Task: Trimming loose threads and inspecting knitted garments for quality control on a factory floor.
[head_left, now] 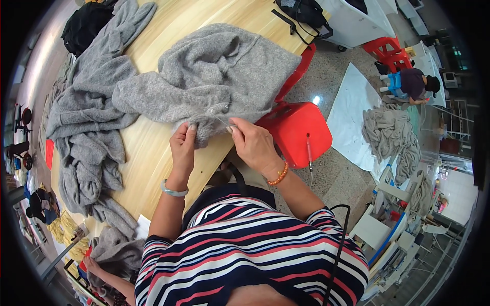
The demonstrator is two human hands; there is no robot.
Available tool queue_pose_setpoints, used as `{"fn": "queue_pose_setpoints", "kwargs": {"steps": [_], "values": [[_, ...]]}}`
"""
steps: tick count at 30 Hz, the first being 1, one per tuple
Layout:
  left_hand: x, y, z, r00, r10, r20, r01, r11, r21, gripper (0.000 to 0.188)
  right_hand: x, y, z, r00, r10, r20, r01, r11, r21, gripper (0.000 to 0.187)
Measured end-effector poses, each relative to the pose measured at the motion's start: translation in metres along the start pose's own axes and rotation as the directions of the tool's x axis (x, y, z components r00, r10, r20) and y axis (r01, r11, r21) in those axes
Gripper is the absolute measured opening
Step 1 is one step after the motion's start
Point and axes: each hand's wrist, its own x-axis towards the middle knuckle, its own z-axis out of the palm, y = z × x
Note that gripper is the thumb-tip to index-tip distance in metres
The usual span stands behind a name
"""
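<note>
A fuzzy grey knitted garment point(204, 71) lies across the table in front of me, its near edge bunched up between my hands. My left hand point(182, 148), with a pale bangle at the wrist, is closed, pinching that edge between thumb and finger. On the other side my right hand point(255, 149), wearing an orange beaded bracelet, is closed with thumb and forefinger together. A thin needle point(223, 122) runs from its fingertips toward the knit. Whether the needle's tip enters the fabric is too fine to tell.
More grey garments point(94, 117) are heaped along the table's left side. A red stool point(301, 135) stands close on the right, a slim tool on its seat. A black bag point(301, 13) rests at the far edge. Another person's arm point(109, 280) shows at lower left; another person point(408, 84) sits far right.
</note>
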Motion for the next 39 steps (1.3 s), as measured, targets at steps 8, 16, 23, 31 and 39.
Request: {"fn": "queue_pose_setpoints", "kwargs": {"steps": [8,16,23,31,39], "values": [[0.007,-0.009,-0.016,0.968,-0.244,0.055,0.245,0.882,-0.401,0.009,0.003,0.007,0.003,0.997,0.007,0.083,-0.016,0.994,0.11,0.023],[0.005,0.005,-0.018,0.919,-0.374,0.124,0.383,0.774,-0.504,0.01,-0.001,0.003,0.012,0.982,-0.06,0.177,0.068,0.997,-0.039,0.023],[0.0,0.002,-0.022,0.935,-0.311,0.168,0.353,0.784,-0.51,0.009,-0.001,-0.004,0.014,0.975,-0.143,0.17,0.167,0.977,-0.134,0.025],[-0.008,-0.002,-0.001,0.969,0.243,-0.05,-0.208,0.908,0.365,0.013,-0.006,-0.012,0.019,0.982,-0.157,0.105,0.185,0.92,-0.346,0.022],[-0.01,-0.014,0.008,0.863,0.476,0.167,-0.458,0.6,0.656,0.013,-0.009,0.01,0.021,0.968,-0.035,0.248,0.023,0.998,0.051,0.067]]}}
